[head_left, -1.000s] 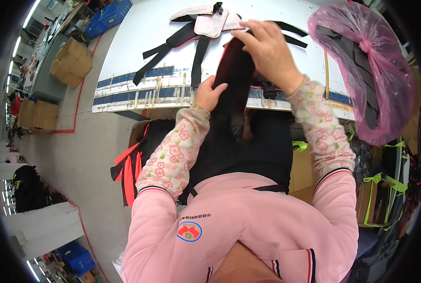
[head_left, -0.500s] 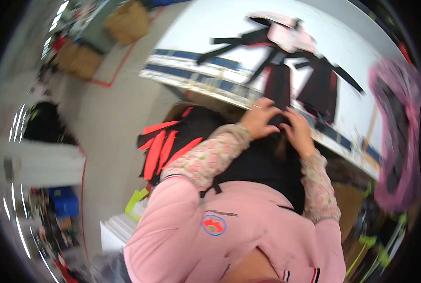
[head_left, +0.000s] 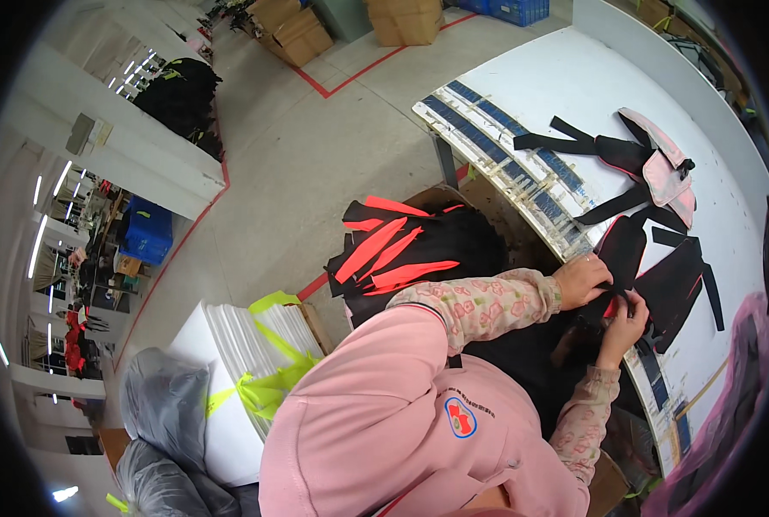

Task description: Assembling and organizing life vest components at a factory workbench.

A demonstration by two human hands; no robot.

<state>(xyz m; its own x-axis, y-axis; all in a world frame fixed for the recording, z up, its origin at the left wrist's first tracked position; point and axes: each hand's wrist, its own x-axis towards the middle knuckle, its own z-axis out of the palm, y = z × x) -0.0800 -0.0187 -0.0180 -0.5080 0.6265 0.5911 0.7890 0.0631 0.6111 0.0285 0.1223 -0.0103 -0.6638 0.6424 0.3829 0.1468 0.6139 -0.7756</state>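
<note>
The left hand (head_left: pixel 584 282) and right hand (head_left: pixel 623 331) have their fingers pinched on the near end of a long black fabric piece with red edging (head_left: pixel 622 246), which reaches over the near edge of the white tabletop (head_left: pixel 531 82). If that pinch loosened, it might slide off this edge, or catch the loose straps of the black-and-pink fabric piece (head_left: pixel 667 177) beyond or the flared black panel (head_left: pixel 673 280) close on its right; more room lies far left.

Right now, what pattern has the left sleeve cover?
The left sleeve cover has pink flowers on a pale ground, shown best in the head view.
</note>
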